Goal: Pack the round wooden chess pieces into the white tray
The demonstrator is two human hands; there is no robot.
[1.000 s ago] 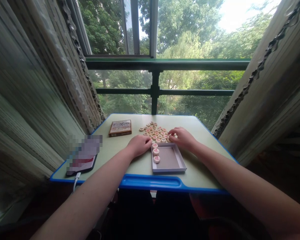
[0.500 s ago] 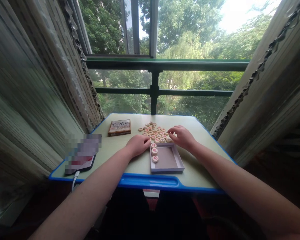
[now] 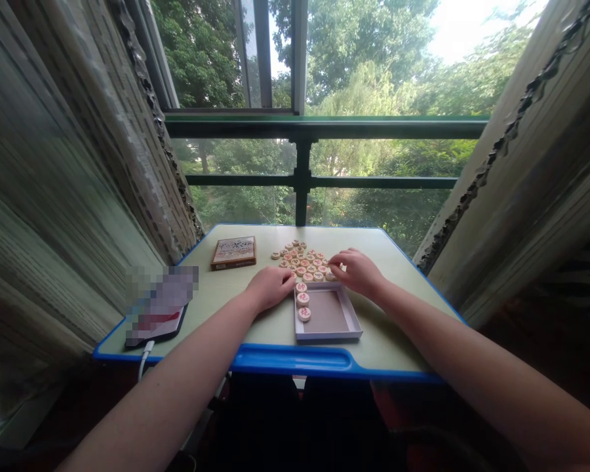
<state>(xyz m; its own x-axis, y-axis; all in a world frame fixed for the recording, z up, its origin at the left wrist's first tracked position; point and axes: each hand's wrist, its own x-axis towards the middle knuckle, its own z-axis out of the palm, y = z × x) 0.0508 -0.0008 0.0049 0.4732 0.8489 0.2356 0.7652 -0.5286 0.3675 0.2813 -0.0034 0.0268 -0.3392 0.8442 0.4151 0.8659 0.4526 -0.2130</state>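
Observation:
A shallow grey box tray [image 3: 344, 318] lies on the pale green table [image 3: 226, 301] with three round wooden chess pieces [image 3: 302, 300] lined along its left wall. My left hand [image 3: 271, 286] rests curled on the table against the tray's left far corner. Beyond the tray lies a pile of several round wooden chess pieces [image 3: 302, 261]. My right hand [image 3: 358, 270] hovers at the pile's right end, fingers bent and pinched at a piece there; what they hold is hidden.
A brown box lid [image 3: 233, 252] lies at the far left of the table. A phone [image 3: 155, 313] on a white cable sits at the near left edge. Curtains hang on both sides, a green window rail [image 3: 324, 126] behind. The table has a blue rim [image 3: 295, 359].
My right hand lifted slightly from the pile's right end and came back down on it. The left hand stayed beside the tray. The view shifted slightly.

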